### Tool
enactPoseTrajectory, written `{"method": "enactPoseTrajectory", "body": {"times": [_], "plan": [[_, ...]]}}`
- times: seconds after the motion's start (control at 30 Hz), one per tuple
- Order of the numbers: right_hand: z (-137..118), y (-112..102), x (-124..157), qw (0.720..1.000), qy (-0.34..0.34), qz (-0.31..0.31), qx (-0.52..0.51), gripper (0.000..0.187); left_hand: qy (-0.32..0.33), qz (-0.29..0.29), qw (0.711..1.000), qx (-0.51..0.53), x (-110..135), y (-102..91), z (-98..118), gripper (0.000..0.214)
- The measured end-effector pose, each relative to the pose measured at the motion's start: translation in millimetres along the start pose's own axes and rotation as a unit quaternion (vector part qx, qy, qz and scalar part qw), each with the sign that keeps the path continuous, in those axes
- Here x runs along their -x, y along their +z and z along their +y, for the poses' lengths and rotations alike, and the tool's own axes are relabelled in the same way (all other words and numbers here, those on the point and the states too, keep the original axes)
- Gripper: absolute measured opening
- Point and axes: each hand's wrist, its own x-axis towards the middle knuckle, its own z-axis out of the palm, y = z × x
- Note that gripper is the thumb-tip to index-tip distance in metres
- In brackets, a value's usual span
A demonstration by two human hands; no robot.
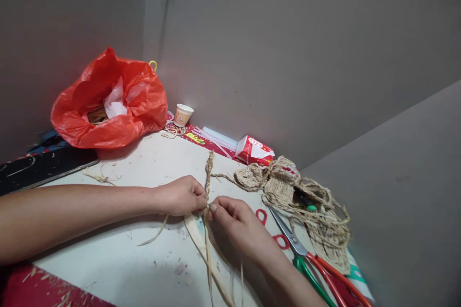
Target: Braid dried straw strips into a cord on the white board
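A tan braid of dry plant fibre (pixel 209 175) stands out above my hands over the white tabletop. My left hand (pixel 183 195) pinches its lower end from the left. Just right of it, the fingertips of my right hand (pixel 230 216) are closed on the pale strands (pixel 208 244) where they leave the braid. Loose strands trail down toward me, and one thin strip sticks out below my left wrist. From the braid's side a thin plaited cord (pixel 223 176) runs right to a coiled woven piece (pixel 250 176).
Large scissors (pixel 295 244) with green and red handles lie at right, beside red-handled scissors (pixel 281 241) and a heap of braided cord (pixel 324 216). Behind are a tissue pack (pixel 254 150), a paper cup (pixel 183 115) and a red plastic bag (pixel 144 105). Grey walls enclose the table.
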Motion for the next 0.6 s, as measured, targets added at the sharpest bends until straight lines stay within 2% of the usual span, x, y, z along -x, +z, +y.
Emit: {"method": "enactPoseTrajectory", "body": {"times": [0.07, 0.13, 0.27, 0.37, 0.53, 0.6], "plan": [[-3.0, 5.6, 2.1, 0.998, 0.023, -0.007, -0.053, 0.026, 0.007, 0.0, 1.0, 0.027, 0.1, 1.3, -0.9, 0.017], [-5.0, 12.5, 4.8, 0.998, 0.024, 0.006, -0.052, 0.027, 0.008, 0.0, 0.997, 0.072, 0.3, 3.4, -2.7, 0.019], [-3.8, 23.3, 8.8, 0.997, -0.026, 0.065, 0.044, 0.029, -0.031, 0.016, 0.988, 0.151, 1.6, 6.9, -5.3, 0.015], [-2.0, 27.7, 9.7, 0.987, -0.035, 0.086, 0.133, 0.03, -0.053, 0.013, 0.982, 0.181, 2.4, 7.9, -5.0, 0.019], [-10.1, 37.6, 18.6, 0.965, -0.039, 0.073, 0.248, 0.028, -0.059, -0.002, 0.977, 0.206, 4.5, 9.9, -2.0, 0.018], [-17.7, 37.8, 27.9, 0.967, -0.071, 0.023, 0.242, 0.028, -0.06, -0.004, 0.977, 0.204, 5.6, 10.3, -0.7, 0.015]]}}
